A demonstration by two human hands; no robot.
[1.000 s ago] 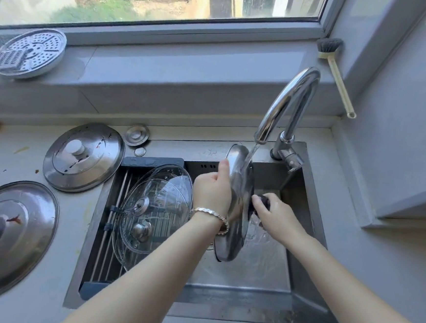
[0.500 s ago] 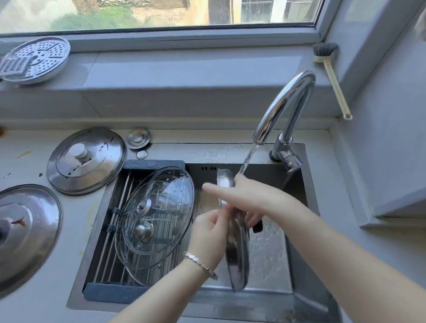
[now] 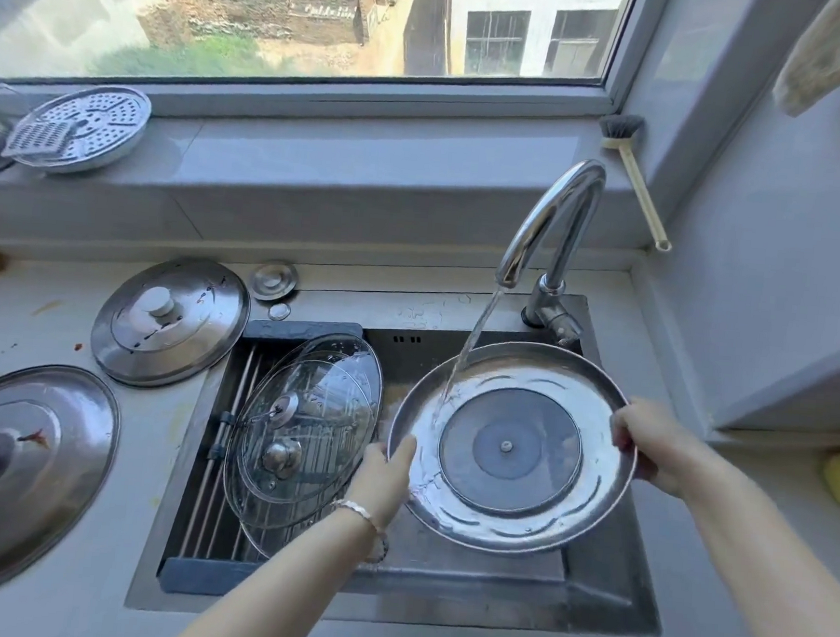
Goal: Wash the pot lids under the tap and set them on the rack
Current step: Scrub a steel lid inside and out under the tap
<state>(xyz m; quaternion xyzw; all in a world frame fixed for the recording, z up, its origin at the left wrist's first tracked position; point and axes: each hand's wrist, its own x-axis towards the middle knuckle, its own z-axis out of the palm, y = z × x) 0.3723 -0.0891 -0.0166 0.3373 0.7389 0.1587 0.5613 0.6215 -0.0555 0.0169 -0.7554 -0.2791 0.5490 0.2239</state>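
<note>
1. Gripping a steel lid (image 3: 511, 448) over the sink (image 3: 601, 614): left hand (image 3: 385, 476) is clamping its rim at 9 o'clock, right hand (image 3: 649, 447) at 3.
2. Tap (image 3: 551, 218) water is striking it at 10 o'clock.
3. Wet rim could be slipping free, hitting the glass lids (image 3: 308, 435).

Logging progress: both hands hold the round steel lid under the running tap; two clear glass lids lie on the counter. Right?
No: the head view shows the clear glass lids on the metal rack in the sink, not the counter. The rest is right.
</note>
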